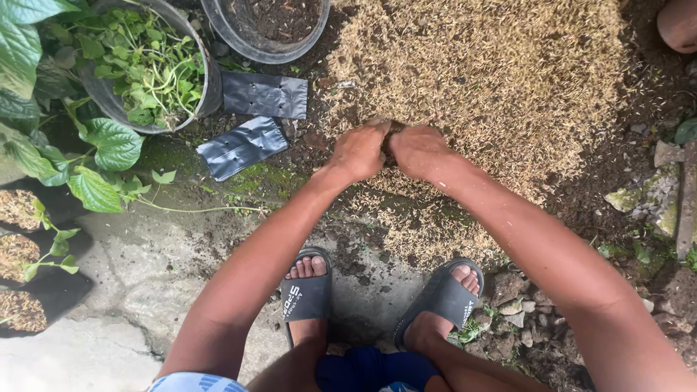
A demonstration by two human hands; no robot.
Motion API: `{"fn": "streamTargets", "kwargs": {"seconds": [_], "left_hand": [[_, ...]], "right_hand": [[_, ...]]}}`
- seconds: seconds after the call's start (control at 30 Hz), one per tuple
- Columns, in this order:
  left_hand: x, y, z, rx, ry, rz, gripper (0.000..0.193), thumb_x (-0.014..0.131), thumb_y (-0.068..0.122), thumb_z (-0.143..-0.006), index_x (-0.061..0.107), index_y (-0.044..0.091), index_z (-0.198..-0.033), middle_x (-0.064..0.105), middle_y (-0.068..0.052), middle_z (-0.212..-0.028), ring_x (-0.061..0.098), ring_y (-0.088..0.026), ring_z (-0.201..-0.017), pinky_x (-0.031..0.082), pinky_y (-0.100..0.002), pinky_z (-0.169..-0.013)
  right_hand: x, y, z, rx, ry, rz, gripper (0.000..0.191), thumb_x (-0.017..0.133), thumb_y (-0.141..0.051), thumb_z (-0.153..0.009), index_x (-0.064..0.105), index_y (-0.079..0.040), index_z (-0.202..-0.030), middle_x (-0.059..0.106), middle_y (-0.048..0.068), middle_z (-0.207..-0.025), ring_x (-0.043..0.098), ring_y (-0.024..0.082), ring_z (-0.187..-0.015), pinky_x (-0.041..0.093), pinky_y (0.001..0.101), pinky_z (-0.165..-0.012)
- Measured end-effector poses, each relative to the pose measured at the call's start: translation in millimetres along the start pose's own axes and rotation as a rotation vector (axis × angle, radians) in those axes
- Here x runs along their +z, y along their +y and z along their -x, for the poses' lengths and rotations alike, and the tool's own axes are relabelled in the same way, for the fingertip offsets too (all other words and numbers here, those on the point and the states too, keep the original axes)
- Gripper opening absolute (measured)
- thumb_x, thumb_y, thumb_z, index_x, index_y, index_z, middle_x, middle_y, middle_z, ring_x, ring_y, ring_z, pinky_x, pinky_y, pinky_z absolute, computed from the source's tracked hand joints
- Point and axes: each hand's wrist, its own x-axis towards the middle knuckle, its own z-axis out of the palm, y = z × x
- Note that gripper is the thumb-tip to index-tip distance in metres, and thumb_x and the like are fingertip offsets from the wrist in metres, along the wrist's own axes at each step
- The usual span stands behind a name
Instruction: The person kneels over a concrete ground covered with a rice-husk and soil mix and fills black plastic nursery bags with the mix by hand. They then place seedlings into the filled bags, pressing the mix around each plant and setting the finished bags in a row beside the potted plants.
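A broad heap of pale straw-coloured husks (494, 65) covers the dark soil ahead of me. My left hand (359, 151) and my right hand (417, 151) are pressed together at the heap's near edge, fingers curled into the husks and soil. Something dark sits between the two hands, mostly hidden; I cannot tell what it is. Two flat black plastic grow bags (265, 94) (241, 147) lie on the ground to the left of my hands. My feet in dark slide sandals (305, 294) (443, 297) stand below on the concrete.
A grey pot of green seedlings (149, 62) and a pot of soil (268, 29) stand at the top left. Leafy plants (102, 145) and filled black bags with small plants (29, 254) line the left edge. Stones (668, 189) lie at the right.
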Motion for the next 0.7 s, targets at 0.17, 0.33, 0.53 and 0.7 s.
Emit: {"fn": "streamTargets", "kwargs": {"seconds": [0.17,0.33,0.53,0.7], "left_hand": [[-5.4,8.7,4.8,0.022,0.059,0.033,0.053,0.071,0.003,-0.078,0.056,0.003,-0.129,0.062,-0.014,-0.129,0.063,-0.034,-0.118,0.052,-0.044,-0.099],[-13.2,8.1,30.7,0.223,0.401,0.101,0.054,0.068,0.008,-0.077,0.061,0.006,-0.13,0.061,-0.015,-0.134,0.069,-0.034,-0.107,0.056,-0.043,-0.091],[-52.9,-23.3,95.7,-0.028,0.536,0.112,0.029,0.066,0.023,-0.093,0.072,0.016,-0.12,0.071,-0.008,-0.111,0.073,-0.026,-0.076,0.058,-0.038,-0.067],[-124.1,-71.6,144.6,-0.206,1.016,0.021,0.015,0.071,0.023,-0.094,0.075,0.013,-0.106,0.073,-0.009,-0.093,0.071,-0.024,-0.07,0.056,-0.037,-0.065]], "right_hand": [[5.9,2.5,-3.8,-0.169,0.119,-0.105,0.017,0.066,-0.007,-0.08,0.07,0.001,-0.094,0.07,0.021,-0.095,0.07,0.036,-0.08,0.057,0.0483,-0.074],[-3.5,-2.4,5.1,-0.094,0.034,-0.045,0.022,0.064,-0.011,-0.087,0.071,-0.001,-0.106,0.071,0.021,-0.108,0.071,0.036,-0.095,0.058,0.0481,-0.081],[-2.1,9.0,41.7,-0.14,0.267,-0.201,0.036,0.055,-0.024,-0.101,0.066,-0.015,-0.134,0.069,0.006,-0.134,0.072,0.024,-0.075,0.06,0.0383,-0.058],[17.5,29.6,72.8,-0.369,0.566,-0.276,0.032,0.06,-0.037,-0.099,0.071,-0.018,-0.124,0.072,0.005,-0.124,0.072,0.017,-0.066,0.062,0.0345,-0.061]]}}
